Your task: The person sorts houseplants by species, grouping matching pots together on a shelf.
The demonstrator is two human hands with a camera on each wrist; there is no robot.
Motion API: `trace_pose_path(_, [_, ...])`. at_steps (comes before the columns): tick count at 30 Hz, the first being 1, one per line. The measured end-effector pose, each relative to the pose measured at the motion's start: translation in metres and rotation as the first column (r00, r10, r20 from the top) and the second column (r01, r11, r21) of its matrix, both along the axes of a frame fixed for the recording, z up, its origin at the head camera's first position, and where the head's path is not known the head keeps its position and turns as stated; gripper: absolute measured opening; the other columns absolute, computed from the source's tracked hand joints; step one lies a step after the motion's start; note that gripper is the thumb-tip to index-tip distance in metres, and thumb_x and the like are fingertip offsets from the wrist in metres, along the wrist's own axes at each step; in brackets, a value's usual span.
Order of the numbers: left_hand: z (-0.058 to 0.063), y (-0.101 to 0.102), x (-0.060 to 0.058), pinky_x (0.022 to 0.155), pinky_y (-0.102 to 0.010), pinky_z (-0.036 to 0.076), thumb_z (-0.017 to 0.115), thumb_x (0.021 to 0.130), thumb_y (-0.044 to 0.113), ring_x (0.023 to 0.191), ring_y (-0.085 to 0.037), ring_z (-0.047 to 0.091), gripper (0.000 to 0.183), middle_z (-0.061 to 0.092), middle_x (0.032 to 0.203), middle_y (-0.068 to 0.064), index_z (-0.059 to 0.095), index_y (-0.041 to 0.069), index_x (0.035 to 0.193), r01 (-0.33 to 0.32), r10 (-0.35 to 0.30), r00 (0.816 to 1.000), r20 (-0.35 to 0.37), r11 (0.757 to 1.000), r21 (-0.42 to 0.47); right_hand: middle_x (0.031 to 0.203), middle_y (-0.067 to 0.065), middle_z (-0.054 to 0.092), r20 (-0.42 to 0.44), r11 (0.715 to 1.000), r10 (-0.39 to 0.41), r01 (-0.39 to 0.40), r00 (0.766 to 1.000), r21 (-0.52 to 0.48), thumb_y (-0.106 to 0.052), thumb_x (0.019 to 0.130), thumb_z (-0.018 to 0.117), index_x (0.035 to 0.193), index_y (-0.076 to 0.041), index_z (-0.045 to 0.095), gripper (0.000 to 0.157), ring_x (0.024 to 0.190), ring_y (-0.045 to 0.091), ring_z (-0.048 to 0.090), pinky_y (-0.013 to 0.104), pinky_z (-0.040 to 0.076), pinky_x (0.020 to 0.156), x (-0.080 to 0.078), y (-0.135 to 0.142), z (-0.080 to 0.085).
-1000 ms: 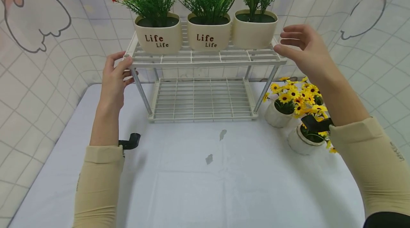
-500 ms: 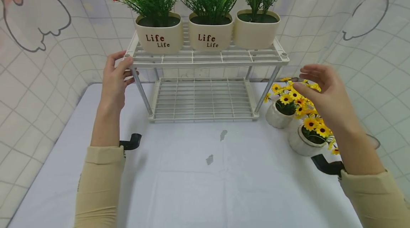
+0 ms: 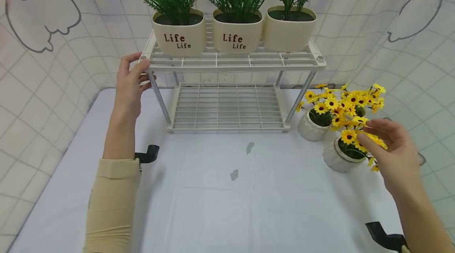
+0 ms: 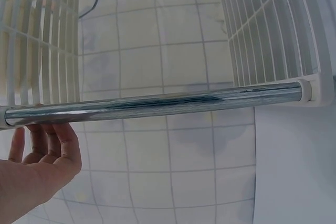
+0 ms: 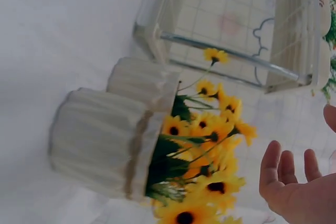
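A white two-tier wire rack (image 3: 234, 68) with metal posts stands at the back of the table. My left hand (image 3: 129, 89) grips its upper left front corner, thumb on top and fingers behind the post (image 4: 157, 106). On the right, my right hand (image 3: 399, 154) is held over the front potted yellow daisies (image 5: 105, 140), its fingers loosely bent and holding nothing. In the head view its fingertips overlap the yellow blooms (image 3: 348, 136); in the right wrist view they show apart from them. Another white pot of daisies (image 3: 313, 126) stands just behind, beside the rack's right post.
Three cream pots with red-flowered plants, a left one (image 3: 179, 39), a middle one (image 3: 237, 33) and a right one (image 3: 289, 31), stand on the upper tier. The lower tier (image 3: 227, 106) rests on the white-covered table (image 3: 213, 213). A tiled-pattern curtain (image 3: 53, 87) hangs behind.
My right hand has left the rack's upper right corner and come down and right to the yellow daisies. My left hand keeps its grip on the left corner.
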State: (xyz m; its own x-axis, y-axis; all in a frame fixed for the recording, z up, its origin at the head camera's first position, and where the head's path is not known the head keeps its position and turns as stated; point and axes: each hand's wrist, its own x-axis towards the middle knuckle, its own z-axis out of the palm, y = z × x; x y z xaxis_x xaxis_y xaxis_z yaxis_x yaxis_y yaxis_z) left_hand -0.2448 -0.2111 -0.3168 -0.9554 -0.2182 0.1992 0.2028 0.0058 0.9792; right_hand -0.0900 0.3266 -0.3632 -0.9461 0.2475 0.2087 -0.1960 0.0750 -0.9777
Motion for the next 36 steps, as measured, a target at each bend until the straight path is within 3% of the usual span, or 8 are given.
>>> trace_pose_path(5, [0.001, 0.001, 0.001, 0.093, -0.036, 0.041, 0.059, 0.104, 0.038, 0.101, -0.022, 0.059, 0.043, 0.063, 0.121, -0.006, 0.048, 0.021, 0.142, -0.005, 0.005, 1.000, -0.001, 1.000, -0.008, 0.124, -0.001, 0.056, 0.057, 0.983, -0.177, 0.179, 0.983, -0.033, 0.009, 0.091, 0.071, 0.125, -0.009, 0.060, 0.040, 0.113, 0.010, 0.054, 0.009, 0.048, 0.080, 0.014, 0.007, -0.011])
trace_pose_path(11, [0.000, 0.002, 0.001, 0.092, -0.036, 0.040, 0.059, 0.104, 0.036, 0.101, -0.022, 0.058, 0.042, 0.062, 0.121, -0.006, 0.049, 0.020, 0.141, 0.003, -0.003, 1.000, -0.010, 1.000, 0.008, 0.123, -0.008, 0.050, 0.234, 0.883, -0.461, 0.467, 0.856, 0.030, 0.006, 0.088, 0.076, 0.123, -0.019, 0.057, 0.047, 0.109, 0.006, 0.046, 0.006, 0.044, 0.074, 0.021, 0.014, -0.023])
trace_pose_path(14, [0.000, 0.002, 0.001, 0.091, -0.035, 0.040, 0.059, 0.104, 0.036, 0.101, -0.022, 0.058, 0.042, 0.062, 0.121, -0.006, 0.048, 0.020, 0.141, 0.003, -0.003, 1.000, -0.016, 1.000, -0.003, 0.113, -0.003, 0.051, 0.263, 0.863, -0.493, 0.505, 0.829, 0.025, 0.007, 0.086, 0.078, 0.117, -0.016, 0.059, 0.044, 0.099, 0.008, 0.047, 0.007, 0.043, 0.067, 0.025, 0.017, -0.033])
trace_pose_path(19, [-0.001, 0.002, 0.000, 0.091, -0.035, 0.040, 0.058, 0.104, 0.036, 0.101, -0.022, 0.058, 0.042, 0.062, 0.122, -0.006, 0.048, 0.020, 0.141, 0.002, -0.002, 1.000, -0.025, 1.000, -0.017, 0.091, -0.002, 0.054, 0.293, 0.887, -0.454, 0.456, 0.842, 0.063, 0.001, 0.083, 0.084, 0.103, -0.010, 0.060, 0.033, 0.075, 0.007, 0.053, 0.010, 0.046, 0.059, 0.031, 0.018, -0.046])
trace_pose_path(22, [-0.001, 0.001, 0.000, 0.091, -0.035, 0.040, 0.058, 0.104, 0.037, 0.100, -0.021, 0.058, 0.042, 0.062, 0.122, -0.006, 0.048, 0.020, 0.141, 0.002, -0.002, 1.000, -0.023, 1.000, -0.016, 0.083, -0.009, 0.060, 0.295, 0.907, -0.415, 0.365, 0.861, 0.211, -0.008, 0.086, 0.084, 0.101, -0.009, 0.062, 0.027, 0.068, 0.005, 0.058, 0.013, 0.050, 0.059, 0.032, 0.018, -0.051])
trace_pose_path(25, [-0.001, 0.001, 0.000, 0.091, -0.035, 0.040, 0.059, 0.104, 0.037, 0.100, -0.020, 0.058, 0.041, 0.062, 0.122, -0.006, 0.049, 0.020, 0.140, 0.002, -0.002, 1.000, -0.018, 1.000, -0.003, 0.081, -0.016, 0.063, 0.286, 0.875, -0.395, 0.262, 0.873, 0.407, -0.019, 0.090, 0.082, 0.107, -0.006, 0.064, 0.028, 0.069, 0.000, 0.059, 0.014, 0.051, 0.059, 0.032, 0.017, -0.055])
trace_pose_path(31, [-0.002, 0.001, 0.000, 0.091, -0.035, 0.040, 0.059, 0.104, 0.036, 0.099, -0.020, 0.058, 0.040, 0.062, 0.120, -0.006, 0.049, 0.021, 0.140, 0.002, -0.002, 1.000, -0.015, 1.000, 0.002, 0.122, 0.018, 0.068, 0.366, 0.764, -0.431, 0.119, 0.825, 0.634, -0.041, 0.093, 0.076, 0.138, 0.006, 0.054, 0.068, 0.108, 0.024, 0.062, 0.027, 0.049, 0.074, 0.030, 0.019, -0.060])
trace_pose_path(36, [-0.002, 0.002, 0.000, 0.091, -0.035, 0.040, 0.058, 0.104, 0.036, 0.098, -0.019, 0.058, 0.040, 0.062, 0.120, -0.005, 0.049, 0.021, 0.140, -0.001, 0.001, 1.000, -0.019, 1.000, -0.005, 0.154, 0.035, 0.036, 0.445, 0.794, -0.399, 0.058, 0.802, 0.606, -0.043, 0.093, 0.075, 0.155, 0.008, 0.031, 0.091, 0.140, 0.054, 0.033, 0.067, 0.038, 0.101, 0.022, 0.017, -0.063])
